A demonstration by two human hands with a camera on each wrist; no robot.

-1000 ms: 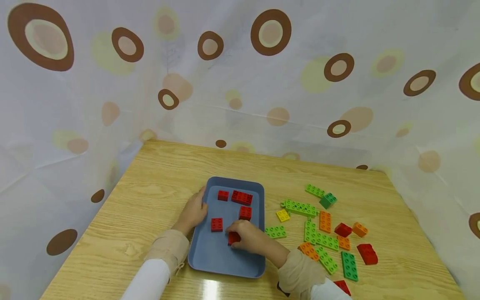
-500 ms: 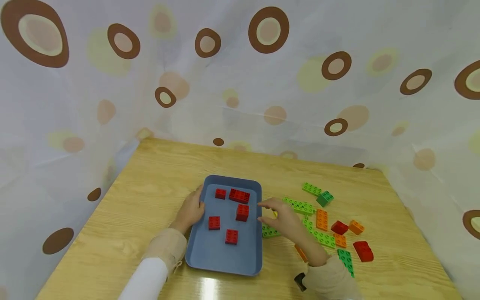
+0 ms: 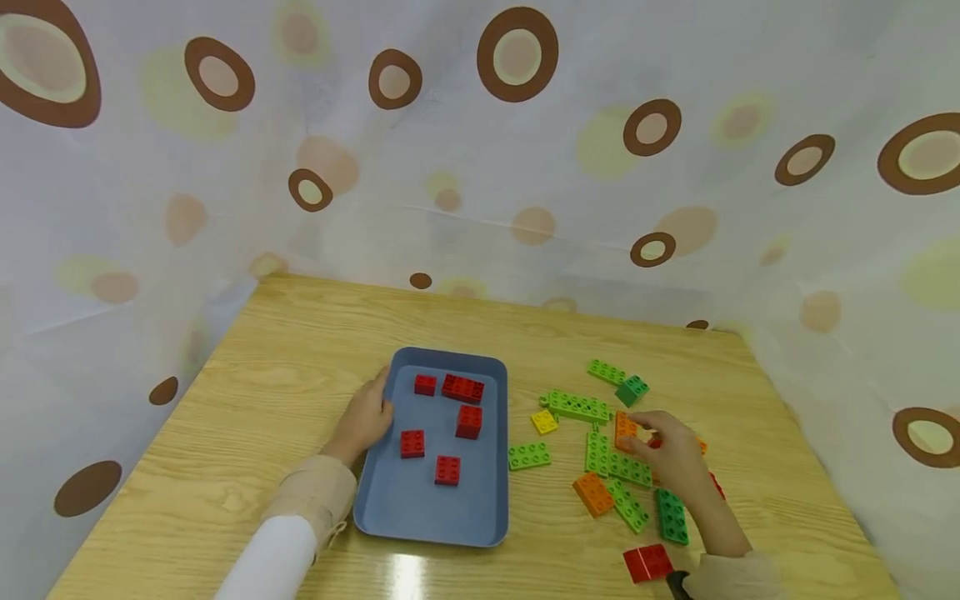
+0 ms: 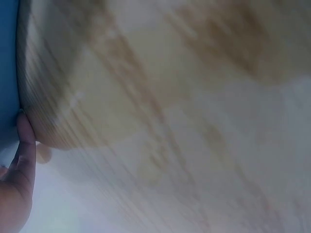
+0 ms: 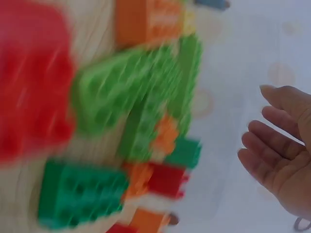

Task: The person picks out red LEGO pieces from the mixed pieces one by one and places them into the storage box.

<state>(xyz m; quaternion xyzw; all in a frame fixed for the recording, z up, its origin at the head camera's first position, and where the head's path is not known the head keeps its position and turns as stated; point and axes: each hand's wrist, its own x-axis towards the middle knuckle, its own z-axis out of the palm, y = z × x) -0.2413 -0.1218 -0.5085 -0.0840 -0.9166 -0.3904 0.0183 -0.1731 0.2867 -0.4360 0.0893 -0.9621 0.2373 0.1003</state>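
Right grip [image 3: 669,457] farther from tray edge [image 3: 503,450], above bricks [image 3: 597,454]

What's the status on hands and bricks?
Left hand holding blue-gray tray by its left edge. Right hand empty, over loose studded bricks. Red studded bricks inside tray. Right hand partly blocks head view of loose bricks.

A wood-grained table [image 3: 300,342] spans the lower head view. On it lie a blue-grey tray [image 3: 412,510] at lower centre and, toward lower right, green bricks [image 3: 529,456], orange bricks [image 3: 593,494], red bricks [image 3: 658,561] and a yellow brick [image 3: 545,422].
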